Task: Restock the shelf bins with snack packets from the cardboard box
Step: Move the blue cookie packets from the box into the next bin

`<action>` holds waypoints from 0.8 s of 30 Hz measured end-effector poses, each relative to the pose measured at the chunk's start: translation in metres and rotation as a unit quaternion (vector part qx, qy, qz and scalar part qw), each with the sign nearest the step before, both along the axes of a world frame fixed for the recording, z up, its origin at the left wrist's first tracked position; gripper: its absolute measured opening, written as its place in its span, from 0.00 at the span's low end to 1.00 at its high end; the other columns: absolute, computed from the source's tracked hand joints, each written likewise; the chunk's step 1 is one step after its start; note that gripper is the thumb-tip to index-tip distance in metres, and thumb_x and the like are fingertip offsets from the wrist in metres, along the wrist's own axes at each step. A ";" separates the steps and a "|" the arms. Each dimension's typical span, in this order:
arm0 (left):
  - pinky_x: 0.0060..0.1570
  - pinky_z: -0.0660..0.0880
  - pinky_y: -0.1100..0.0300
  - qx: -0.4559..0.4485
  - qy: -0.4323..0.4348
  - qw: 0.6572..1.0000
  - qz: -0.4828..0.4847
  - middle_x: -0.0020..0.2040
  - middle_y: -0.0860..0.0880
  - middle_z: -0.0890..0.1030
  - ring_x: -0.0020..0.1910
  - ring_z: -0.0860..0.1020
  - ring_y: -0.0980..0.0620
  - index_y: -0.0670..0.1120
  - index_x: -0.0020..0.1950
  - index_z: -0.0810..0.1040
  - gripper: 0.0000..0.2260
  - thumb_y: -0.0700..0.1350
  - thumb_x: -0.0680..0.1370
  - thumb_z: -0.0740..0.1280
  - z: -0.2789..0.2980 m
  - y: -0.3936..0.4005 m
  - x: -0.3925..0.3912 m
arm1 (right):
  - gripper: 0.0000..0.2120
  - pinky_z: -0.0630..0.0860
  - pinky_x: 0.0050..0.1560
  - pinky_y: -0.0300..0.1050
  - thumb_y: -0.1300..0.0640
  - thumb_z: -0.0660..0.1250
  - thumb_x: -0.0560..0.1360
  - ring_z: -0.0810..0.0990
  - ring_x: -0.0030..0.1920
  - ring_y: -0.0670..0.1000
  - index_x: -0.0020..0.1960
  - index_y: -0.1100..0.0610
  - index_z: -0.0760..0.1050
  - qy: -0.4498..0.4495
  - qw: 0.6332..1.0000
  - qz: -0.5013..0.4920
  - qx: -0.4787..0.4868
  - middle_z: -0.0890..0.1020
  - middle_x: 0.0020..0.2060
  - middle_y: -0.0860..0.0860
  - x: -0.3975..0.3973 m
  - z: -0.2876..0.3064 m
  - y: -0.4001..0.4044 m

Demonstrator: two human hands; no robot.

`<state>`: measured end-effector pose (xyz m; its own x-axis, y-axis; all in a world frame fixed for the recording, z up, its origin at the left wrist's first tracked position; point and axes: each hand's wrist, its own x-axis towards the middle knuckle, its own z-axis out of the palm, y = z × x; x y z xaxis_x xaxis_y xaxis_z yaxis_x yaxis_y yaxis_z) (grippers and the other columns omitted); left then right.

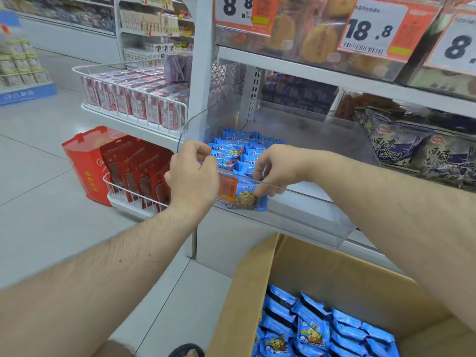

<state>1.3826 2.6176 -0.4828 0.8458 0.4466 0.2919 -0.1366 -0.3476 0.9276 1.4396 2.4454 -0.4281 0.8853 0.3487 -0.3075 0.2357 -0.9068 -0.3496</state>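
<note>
Closest to the cam, bottom right, is the open cardboard box (296,279), flaps up, w/ a bunch of blue snack packets (322,328) lying packed inside, cookie pic on the wrappers. Bit of a dark sandal (186,351) showing at the bottom edge next to the box, on the pale tiled floor (38,202). Both bare forearms reach up and fwd from there to the clear plastic bin (296,217) on the shelf. Left hand (192,176) is at the bin's front left corner, fingers curled, pinching a blue packet right at the rim, can't see much of that packet tbh. Right hand (277,171) is reaching over the front rim just beside it, fingertips pinching the top of another blue packet (247,200) that stands upright against the inside of the front wall, right next to an orange label (228,189) on the bin front. Behind the hands there's a pile of the same blue packets (239,148) filling only the left part of the bin, the right part is bare. Next bin over to the right has dark purple-ish bags (412,148). Left of the bin, wire baskets w/ red packs (139,173) low down and pink boxes (134,99) higher up, plus a red gift bag (85,161) on the floor. Shelf above has price tags, one reads 18.8 (371,28).
</note>
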 end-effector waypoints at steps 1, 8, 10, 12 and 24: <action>0.62 0.67 0.46 0.017 0.002 1.000 0.003 0.45 0.55 0.76 0.54 0.74 0.49 0.54 0.47 0.75 0.05 0.45 0.74 0.63 0.000 -0.001 0.000 | 0.15 0.81 0.40 0.43 0.55 0.80 0.66 0.83 0.32 0.48 0.49 0.57 0.79 0.022 0.999 -0.019 0.044 0.85 0.36 0.55 0.000 -0.001 -0.003; 0.55 0.58 0.58 0.083 0.005 0.997 -0.005 0.40 0.61 0.68 0.50 0.65 0.55 0.51 0.48 0.77 0.06 0.41 0.76 0.63 0.002 -0.012 -0.007 | 0.22 0.83 0.41 0.52 0.50 0.74 0.72 0.84 0.37 0.60 0.58 0.60 0.70 0.104 0.964 -0.194 0.152 0.80 0.46 0.61 -0.005 -0.004 -0.018; 0.53 0.57 0.58 0.088 0.002 0.996 -0.009 0.40 0.61 0.69 0.51 0.66 0.54 0.51 0.47 0.77 0.06 0.41 0.75 0.63 0.001 -0.013 -0.007 | 0.26 0.81 0.46 0.52 0.41 0.69 0.75 0.84 0.41 0.60 0.60 0.62 0.71 0.179 0.957 -0.211 0.092 0.82 0.46 0.60 -0.006 -0.007 -0.024; 0.53 0.58 0.58 0.090 0.002 0.996 -0.015 0.40 0.61 0.69 0.51 0.66 0.54 0.52 0.46 0.77 0.06 0.41 0.75 0.63 0.001 -0.016 -0.008 | 0.25 0.78 0.51 0.50 0.41 0.65 0.77 0.84 0.44 0.57 0.62 0.61 0.73 0.238 0.948 -0.193 0.089 0.84 0.47 0.57 -0.004 -0.017 -0.027; 0.53 0.56 0.60 0.126 -0.034 0.991 -0.033 0.39 0.63 0.68 0.49 0.62 0.58 0.52 0.46 0.77 0.07 0.41 0.74 0.63 0.003 -0.030 -0.012 | 0.13 0.75 0.51 0.47 0.47 0.62 0.80 0.83 0.46 0.54 0.51 0.57 0.77 0.235 0.951 -0.169 0.110 0.85 0.47 0.52 -0.008 -0.012 -0.029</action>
